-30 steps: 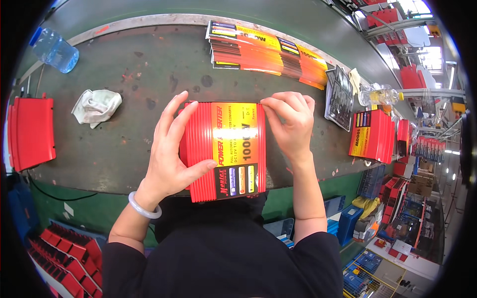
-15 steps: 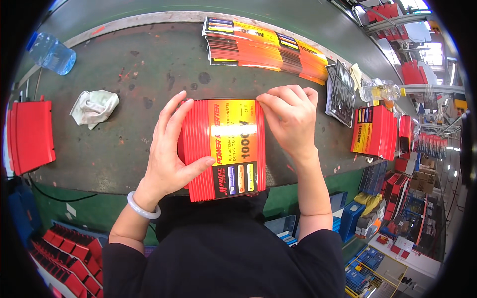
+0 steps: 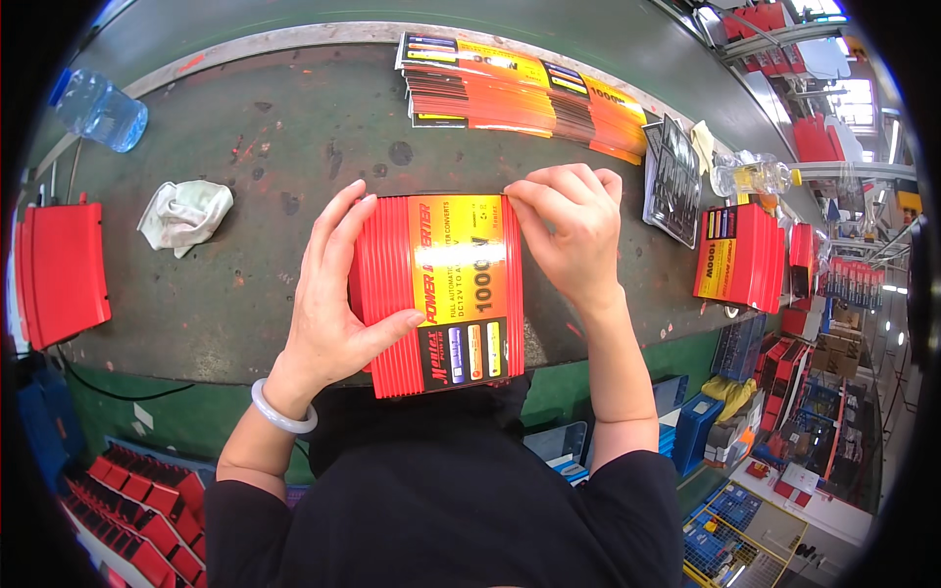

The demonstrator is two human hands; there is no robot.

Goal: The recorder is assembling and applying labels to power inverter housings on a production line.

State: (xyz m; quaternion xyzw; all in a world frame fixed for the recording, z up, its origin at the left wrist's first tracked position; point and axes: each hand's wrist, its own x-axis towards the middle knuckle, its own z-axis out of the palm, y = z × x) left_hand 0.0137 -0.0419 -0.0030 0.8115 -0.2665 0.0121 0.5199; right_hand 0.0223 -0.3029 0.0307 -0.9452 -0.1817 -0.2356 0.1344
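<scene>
A red power inverter (image 3: 392, 265) with ribbed sides sits in front of me at the near edge of the bench. Across its top face lies a yellow, red and black label (image 3: 459, 333). My left hand (image 3: 328, 284), with a pale bangle at its wrist, grips the inverter's left side, thumb on top and fingers along the far left edge. My right hand (image 3: 569, 230) is closed in a pinch at the far right corner of the label. Whatever lies between those fingertips is hidden.
Fanned stacks of yellow-and-black labels (image 3: 520, 88) lie at the back of the dark bench (image 3: 314, 118). Dark printed sheets (image 3: 672, 181), a clear bottle (image 3: 750, 178) and another red inverter (image 3: 753, 260) are at right. Leftward are a white cloth (image 3: 186, 214), water bottle (image 3: 103, 113) and red casing (image 3: 64, 269).
Almost nothing differs. The view has shifted slightly, and both hands keep the same hold on the inverter and label corner.
</scene>
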